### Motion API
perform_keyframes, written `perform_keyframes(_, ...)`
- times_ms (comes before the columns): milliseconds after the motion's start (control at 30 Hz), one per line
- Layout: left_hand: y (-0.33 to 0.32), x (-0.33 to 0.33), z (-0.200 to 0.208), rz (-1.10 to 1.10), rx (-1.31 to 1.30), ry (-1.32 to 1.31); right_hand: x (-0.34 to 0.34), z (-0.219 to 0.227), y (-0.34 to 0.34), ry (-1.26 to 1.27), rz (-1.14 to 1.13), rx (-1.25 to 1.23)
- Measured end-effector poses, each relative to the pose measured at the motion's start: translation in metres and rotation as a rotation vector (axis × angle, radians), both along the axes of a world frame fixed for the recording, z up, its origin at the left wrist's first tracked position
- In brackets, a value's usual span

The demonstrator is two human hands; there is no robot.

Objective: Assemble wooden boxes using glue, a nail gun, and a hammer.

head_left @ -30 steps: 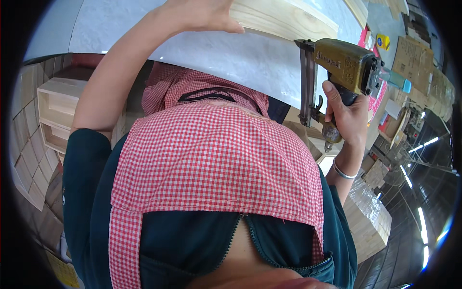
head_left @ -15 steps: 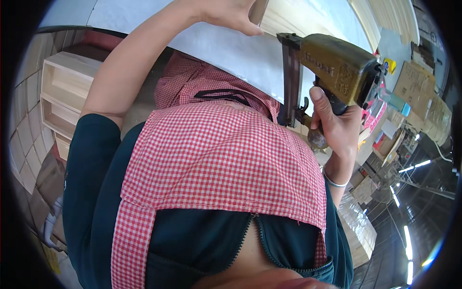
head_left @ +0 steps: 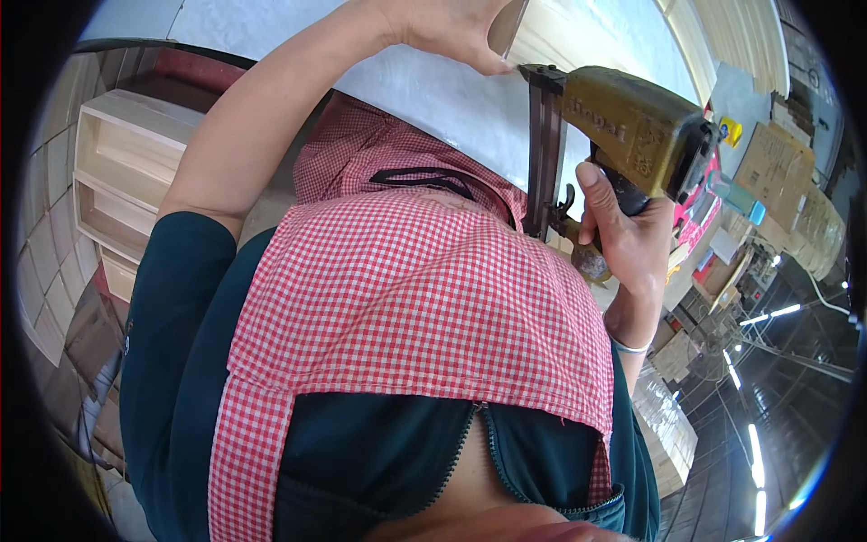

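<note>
My right hand (head_left: 628, 226) is wrapped round the grip of a nail gun (head_left: 628, 126) with a worn gold-brown body and a dark, narrow magazine. The nose of the gun lies at the tip of my left thumb. At the top edge of the view, my left hand (head_left: 456, 32) curls round the end of a pale wooden piece (head_left: 507, 27); its fingers are partly cut off by the frame. Both hands are over a white-grey worktop (head_left: 424, 95).
Light wooden boards (head_left: 736, 36) are stacked at the far right. Beyond the gun are a cardboard box (head_left: 768, 163) and a yellow item (head_left: 731, 131). Wooden trays or boxes (head_left: 117, 172) stand at the left, below the worktop. A red checked apron (head_left: 415, 298) covers my front.
My left hand has shifted a little right and nearer with the wooden piece, closing the gap between thumb and gun nose. The nail gun has hardly moved.
</note>
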State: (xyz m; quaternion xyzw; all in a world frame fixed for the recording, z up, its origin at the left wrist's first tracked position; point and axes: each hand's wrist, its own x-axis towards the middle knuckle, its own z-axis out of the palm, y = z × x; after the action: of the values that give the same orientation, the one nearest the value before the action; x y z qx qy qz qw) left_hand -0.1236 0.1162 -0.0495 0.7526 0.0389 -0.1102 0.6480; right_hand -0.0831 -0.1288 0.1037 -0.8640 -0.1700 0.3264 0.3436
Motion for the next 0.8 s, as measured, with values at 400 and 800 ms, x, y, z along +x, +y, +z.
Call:
perform_keyframes(400,0.003,-0.003,-0.012,0.12,0.199,-0.487,0.018,0.004,0.027,-0.067,0.09,-0.04)
perform_keyframes(800,0.004,0.003,-0.02,0.177,0.41,-0.713,0.035,0.005,0.039,-0.078,0.203,-0.114)
